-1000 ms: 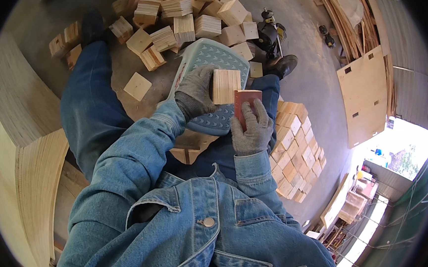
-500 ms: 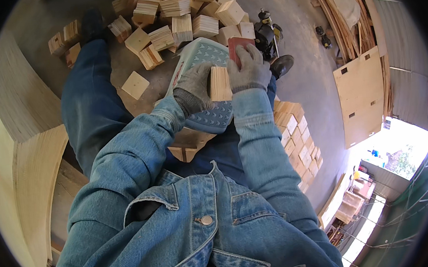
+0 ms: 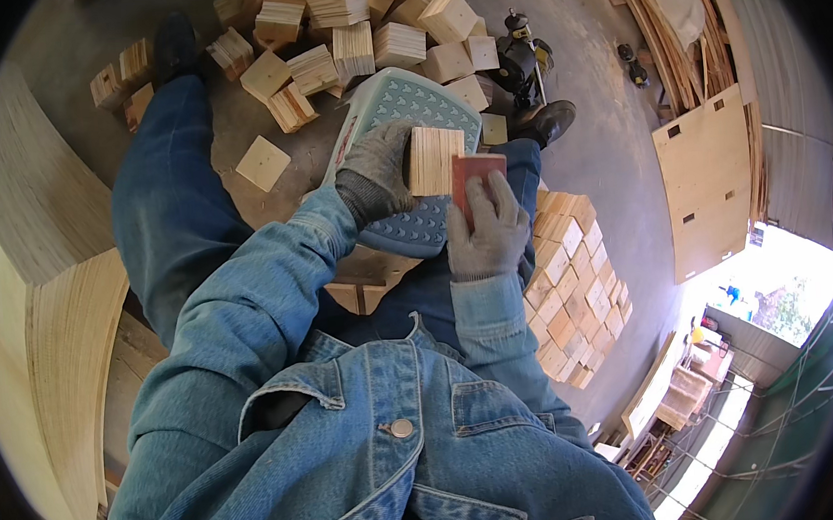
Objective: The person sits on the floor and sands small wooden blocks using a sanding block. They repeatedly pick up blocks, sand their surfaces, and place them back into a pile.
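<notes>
My left hand (image 3: 378,171), in a grey glove, grips a plywood block (image 3: 437,161) by its left side, with the layered edge facing up. In my gloved right hand (image 3: 488,236) is a reddish-brown sanding block (image 3: 476,171), its far end by the right edge of the plywood block. Whether the two touch I cannot tell for sure. Both are held above a blue-grey plastic step stool (image 3: 400,230) with a raised pattern on its top, which stands between my legs.
Loose plywood blocks (image 3: 352,50) lie heaped beyond the stool. Neat rows of blocks (image 3: 578,292) are stacked at my right. A black and yellow power tool (image 3: 519,64) stands near my right shoe. Large curved plywood pieces (image 3: 40,190) rise at the left; boards (image 3: 711,186) lean on the right wall.
My right hand has drawn back toward me with the sanding block, from beyond the plywood block to its near right side. My left hand and the plywood block stay nearly in place.
</notes>
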The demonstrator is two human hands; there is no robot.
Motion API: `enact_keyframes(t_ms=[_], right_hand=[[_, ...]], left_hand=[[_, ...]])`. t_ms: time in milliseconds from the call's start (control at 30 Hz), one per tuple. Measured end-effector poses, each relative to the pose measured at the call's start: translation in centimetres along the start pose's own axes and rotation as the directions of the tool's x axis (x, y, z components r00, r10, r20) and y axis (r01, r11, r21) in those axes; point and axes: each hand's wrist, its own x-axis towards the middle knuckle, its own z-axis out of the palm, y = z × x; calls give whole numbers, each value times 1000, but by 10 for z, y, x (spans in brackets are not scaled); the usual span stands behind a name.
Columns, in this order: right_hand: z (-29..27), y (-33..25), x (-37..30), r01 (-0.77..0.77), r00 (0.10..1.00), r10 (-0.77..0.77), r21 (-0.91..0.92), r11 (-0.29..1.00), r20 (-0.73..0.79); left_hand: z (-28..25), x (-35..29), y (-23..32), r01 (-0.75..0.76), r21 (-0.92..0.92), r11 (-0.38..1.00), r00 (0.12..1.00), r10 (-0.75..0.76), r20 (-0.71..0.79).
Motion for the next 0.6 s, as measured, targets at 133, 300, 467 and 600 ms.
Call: enact_keyframes(t_ms=[133, 300, 467, 600], right_hand=[[19, -13, 75, -7, 1000, 9, -96, 995, 21], [31, -20, 146, -91, 984, 111, -148, 985, 138], [31, 4, 109, -45, 998, 46, -34, 998, 43], [7, 8, 41, -44, 998, 45, -17, 999, 34]], left_hand=[[11, 1, -9, -44, -22, 999, 998, 43, -41], [1, 3, 7, 45, -54, 998, 999, -46, -18], [1, -2, 4, -19, -6, 1000, 998, 19, -57], [-4, 0, 6, -44, -32, 999, 999, 43, -31]])
